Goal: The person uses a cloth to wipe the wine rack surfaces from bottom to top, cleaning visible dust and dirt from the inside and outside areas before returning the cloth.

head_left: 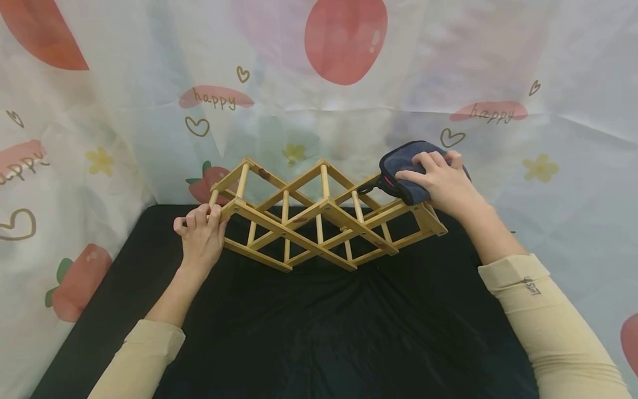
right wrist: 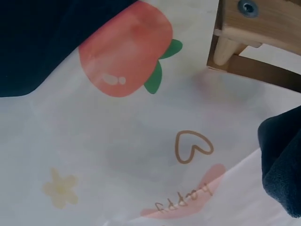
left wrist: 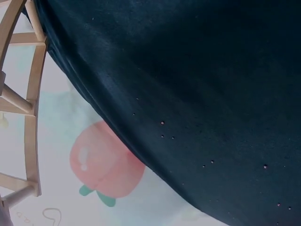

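A folding wooden lattice rack [head_left: 326, 208] of crossed slats and round dowels stands over the black cloth in the head view. At its left end my left hand [head_left: 201, 233] grips the frame with curled fingers. My right hand [head_left: 446, 180] holds a navy fabric pouch [head_left: 406, 160] with black trim and a black strap, against the rack's upper right end. Whether the pouch rests on the slats cannot be made out. Part of the rack [left wrist: 32, 141] shows at the left wrist view's edge. The right wrist view catches a rack corner [right wrist: 263, 19] and dark blue fabric [right wrist: 284, 160].
A black cloth [head_left: 319, 332] covers the table. Behind and to the left hangs a pale curtain [head_left: 279, 55] printed with fruit, hearts and the word "happy". Small pale specks [left wrist: 162, 122] dot the dark cloth in the left wrist view.
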The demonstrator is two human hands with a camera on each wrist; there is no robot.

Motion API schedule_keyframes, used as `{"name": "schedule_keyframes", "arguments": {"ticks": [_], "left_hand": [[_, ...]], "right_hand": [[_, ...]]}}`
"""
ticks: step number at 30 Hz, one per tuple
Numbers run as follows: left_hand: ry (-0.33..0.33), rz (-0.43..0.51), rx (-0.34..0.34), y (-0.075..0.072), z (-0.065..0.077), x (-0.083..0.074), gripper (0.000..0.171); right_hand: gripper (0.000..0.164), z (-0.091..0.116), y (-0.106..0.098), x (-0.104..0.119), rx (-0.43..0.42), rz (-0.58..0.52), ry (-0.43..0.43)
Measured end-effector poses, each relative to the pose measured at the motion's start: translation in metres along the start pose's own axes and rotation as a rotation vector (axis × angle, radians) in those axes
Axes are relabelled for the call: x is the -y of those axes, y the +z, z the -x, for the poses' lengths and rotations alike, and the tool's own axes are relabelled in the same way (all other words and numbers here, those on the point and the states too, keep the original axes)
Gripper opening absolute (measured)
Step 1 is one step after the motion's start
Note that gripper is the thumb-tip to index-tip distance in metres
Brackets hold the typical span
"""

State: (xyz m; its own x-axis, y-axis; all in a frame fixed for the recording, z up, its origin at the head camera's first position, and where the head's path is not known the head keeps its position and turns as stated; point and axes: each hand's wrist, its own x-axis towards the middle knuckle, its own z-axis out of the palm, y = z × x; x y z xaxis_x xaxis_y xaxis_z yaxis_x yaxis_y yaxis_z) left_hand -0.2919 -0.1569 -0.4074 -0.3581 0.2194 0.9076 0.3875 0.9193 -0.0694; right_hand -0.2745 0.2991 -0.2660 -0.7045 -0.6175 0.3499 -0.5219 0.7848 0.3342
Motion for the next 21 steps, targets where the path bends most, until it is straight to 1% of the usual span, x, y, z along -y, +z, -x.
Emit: {"name": "schedule_keyframes", "arguments": {"ticks": [3, 5, 7, 11, 13, 16, 19, 21], "left_hand": [[-0.007, 0.012, -0.013, 0.001, 0.0, -0.001, 0.031], [-0.007, 0.021, -0.023, 0.001, 0.001, -0.002, 0.031], [-0.002, 0.028, -0.03, 0.002, 0.001, -0.002, 0.031], [0.005, 0.028, -0.025, 0.002, 0.001, -0.003, 0.03], [0.006, 0.018, -0.021, 0.002, 0.001, -0.004, 0.031], [0.01, 0.001, -0.014, 0.001, 0.001, -0.004, 0.031], [0.005, -0.022, -0.009, 0.001, 0.001, -0.004, 0.031], [-0.004, -0.029, -0.005, 0.001, 0.002, -0.004, 0.031]], "right_hand": [[0.089, -0.001, 0.004, -0.005, -0.018, 0.005, -0.011], [0.091, -0.002, 0.007, -0.008, -0.025, 0.008, -0.009], [0.083, -0.003, 0.01, -0.01, -0.043, 0.001, 0.008], [0.061, -0.006, 0.02, -0.014, -0.101, -0.041, 0.052], [0.055, -0.008, 0.023, -0.016, -0.106, -0.072, 0.073], [0.055, -0.01, 0.023, -0.017, -0.079, -0.109, 0.093], [0.055, -0.011, 0.02, -0.015, -0.059, -0.132, 0.088], [0.059, -0.01, 0.018, -0.013, -0.049, -0.148, 0.081]]}}
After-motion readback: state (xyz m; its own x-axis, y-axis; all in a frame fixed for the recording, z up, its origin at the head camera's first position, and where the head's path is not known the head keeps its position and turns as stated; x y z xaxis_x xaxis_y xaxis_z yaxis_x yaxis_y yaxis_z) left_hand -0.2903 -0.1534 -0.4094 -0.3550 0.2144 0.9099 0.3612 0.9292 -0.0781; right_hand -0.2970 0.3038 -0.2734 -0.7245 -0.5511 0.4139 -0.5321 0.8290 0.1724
